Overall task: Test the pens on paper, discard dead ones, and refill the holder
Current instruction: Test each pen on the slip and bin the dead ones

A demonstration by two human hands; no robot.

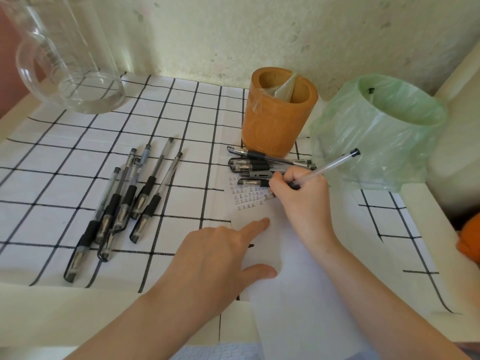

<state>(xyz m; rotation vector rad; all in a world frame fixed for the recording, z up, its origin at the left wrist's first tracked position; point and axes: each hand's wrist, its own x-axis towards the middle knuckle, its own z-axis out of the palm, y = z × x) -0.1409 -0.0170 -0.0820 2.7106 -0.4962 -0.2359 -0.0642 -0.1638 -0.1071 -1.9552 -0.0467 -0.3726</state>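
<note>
Nearest us, our left hand (pixel 220 253) presses flat on the white paper (pixel 285 307), fingers straight and holding nothing. Just beyond, our right hand (pixel 298 196) pinches a clear pen (pixel 330 165), its tip on the paper beside rows of written marks. One pile of pens (pixel 124 201) lies left on the checked cloth (pixel 181 113); several more pens (pixel 259 167) lie touching the paper's far edge. Farther back stand the bamboo holder (pixel 279 113), a green-lined bin (pixel 376 131) and a glass pitcher (pixel 70 61).

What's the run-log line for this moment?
step: testing pen | right hand: holds pen, tip on paper | left hand: presses paper | holder: no pens visible
</note>
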